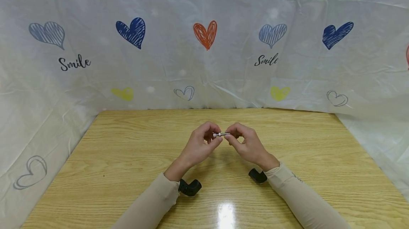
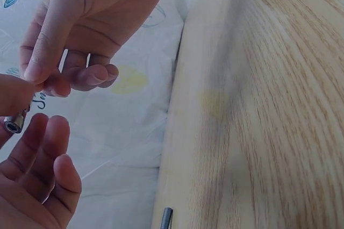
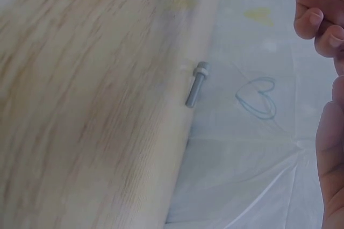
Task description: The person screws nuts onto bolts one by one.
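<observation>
Above the wooden table, a small silver socket-head bolt (image 1: 224, 134) with a nut (image 1: 219, 134) on it lies level between two hands. The left hand (image 1: 198, 146) pinches it near the head and nut. At the shaft's other end, the right hand (image 1: 250, 146) grips with thumb and forefinger. In the left wrist view the socket end (image 2: 14, 126) shows under the left thumb, with the remaining fingers loosely bent. A bolt with a nut (image 3: 197, 85) also appears in the right wrist view, against the far table edge; I cannot tell whether it is a separate one.
A wood-grain table (image 1: 127, 143) spreads under both hands. White sheeting (image 1: 230, 76) printed with hearts and words closes off its back and sides. Black wrist devices (image 1: 190, 187) hang near both beige sleeves.
</observation>
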Demonstrator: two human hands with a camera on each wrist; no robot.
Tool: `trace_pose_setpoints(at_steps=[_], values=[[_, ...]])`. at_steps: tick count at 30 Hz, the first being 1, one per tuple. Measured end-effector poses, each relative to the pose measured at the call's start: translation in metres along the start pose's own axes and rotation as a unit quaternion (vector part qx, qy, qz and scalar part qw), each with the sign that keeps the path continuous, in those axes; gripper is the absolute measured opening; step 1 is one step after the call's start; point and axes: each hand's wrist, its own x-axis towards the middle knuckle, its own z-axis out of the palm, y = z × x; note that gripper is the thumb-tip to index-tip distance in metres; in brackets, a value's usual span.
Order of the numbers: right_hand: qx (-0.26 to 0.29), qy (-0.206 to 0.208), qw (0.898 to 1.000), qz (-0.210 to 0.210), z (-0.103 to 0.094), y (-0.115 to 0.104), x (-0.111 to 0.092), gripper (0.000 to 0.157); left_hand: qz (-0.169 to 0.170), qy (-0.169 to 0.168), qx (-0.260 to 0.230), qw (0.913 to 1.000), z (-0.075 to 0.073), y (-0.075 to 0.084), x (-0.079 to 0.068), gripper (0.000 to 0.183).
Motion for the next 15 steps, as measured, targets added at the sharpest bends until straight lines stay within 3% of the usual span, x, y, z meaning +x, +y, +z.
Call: trace_pose_setpoints(at_steps=[4,15], values=[[0.001,-0.001,1.000,0.001,-0.0005,-0.0003,0.0001,0.010,-0.016,-0.004,0.007,0.9998,-0.0013,0.0057,-0.0004,0.007],[0.002,0.001,1.000,-0.010,0.0001,0.0007,0.0006,0.010,-0.056,-0.016,0.015,0.9982,-0.0007,0.0030,0.0000,0.013]])
